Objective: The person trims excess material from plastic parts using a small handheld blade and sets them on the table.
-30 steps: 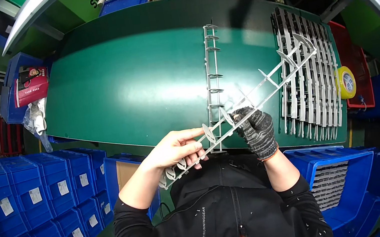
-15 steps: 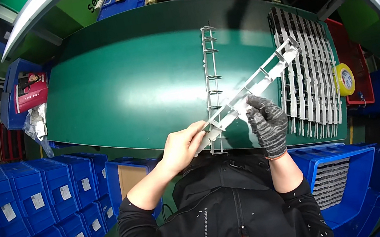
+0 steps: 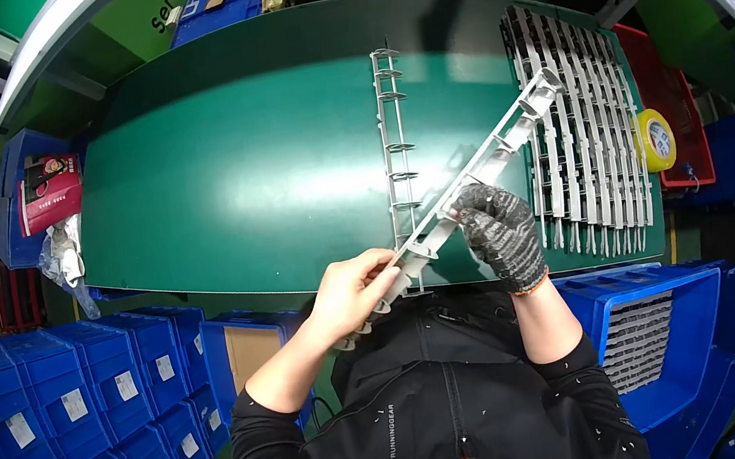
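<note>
A long pale-grey slotted strip with cross ribs [image 3: 496, 151] slants over the front of the table, its far end up toward the right. My bare left hand [image 3: 354, 293] pinches its lower part near the table's front edge. Around the middle of the strip, the fingers of my right hand [image 3: 499, 231], in a dark grey knitted glove, are closed on its edge. Behind it a similar ribbed strip [image 3: 393, 117] lies on the green table, pointing away from me. At the right, several such strips [image 3: 579, 133] lie side by side in a row.
The green table [image 3: 230, 175] spans the view. A yellow tape roll [image 3: 658, 140] and a red bin [image 3: 686, 114] adjoin its right edge. Blue crates [image 3: 79, 379] stack at left; a blue crate [image 3: 698, 319] with ribbed parts stands at right. A red packet [image 3: 50, 199] lies far left.
The held strip has slid down and left through my hands, its lower end now past my left hand. My right hand has moved slightly and its fingers have turned along the strip.
</note>
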### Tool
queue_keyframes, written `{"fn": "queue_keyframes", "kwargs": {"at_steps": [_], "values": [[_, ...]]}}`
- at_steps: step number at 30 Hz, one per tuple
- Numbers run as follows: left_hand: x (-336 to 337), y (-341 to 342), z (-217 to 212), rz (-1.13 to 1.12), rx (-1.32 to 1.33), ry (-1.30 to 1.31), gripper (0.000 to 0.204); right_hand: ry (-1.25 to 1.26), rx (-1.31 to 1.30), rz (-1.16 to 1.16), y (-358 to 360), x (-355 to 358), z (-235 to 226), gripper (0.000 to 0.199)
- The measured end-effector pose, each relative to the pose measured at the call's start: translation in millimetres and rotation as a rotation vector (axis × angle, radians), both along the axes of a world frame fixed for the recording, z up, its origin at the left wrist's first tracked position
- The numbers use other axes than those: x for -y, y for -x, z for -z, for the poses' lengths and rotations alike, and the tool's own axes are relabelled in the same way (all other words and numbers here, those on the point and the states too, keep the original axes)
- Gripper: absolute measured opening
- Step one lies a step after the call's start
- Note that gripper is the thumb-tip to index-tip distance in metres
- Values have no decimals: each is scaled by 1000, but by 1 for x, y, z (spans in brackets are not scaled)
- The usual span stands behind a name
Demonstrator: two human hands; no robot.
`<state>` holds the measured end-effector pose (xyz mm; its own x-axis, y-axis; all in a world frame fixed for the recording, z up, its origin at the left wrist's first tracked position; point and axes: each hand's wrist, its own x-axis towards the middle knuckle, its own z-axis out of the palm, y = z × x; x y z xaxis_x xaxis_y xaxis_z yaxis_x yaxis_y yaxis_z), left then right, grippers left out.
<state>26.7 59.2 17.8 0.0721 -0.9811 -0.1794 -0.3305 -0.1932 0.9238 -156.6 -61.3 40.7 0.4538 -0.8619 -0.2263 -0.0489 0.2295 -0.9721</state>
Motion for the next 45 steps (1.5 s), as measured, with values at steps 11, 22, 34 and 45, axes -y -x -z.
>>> {"fn": "queue_keyframes", "kwargs": {"at_steps": [11,22,34,45], "values": [[1,-4,14,-33,-606,-215,9,525,-286,-324,1,-11,12,14],[10,7,-7,-72,56,115,12,752,-325,-460,-5,-10,12,19],[16,25,-9,-116,540,335,20,322,-81,54,-26,-19,19,10],[6,-25,13,-84,-353,118,17,-185,416,248,-17,15,-2,11]]}}
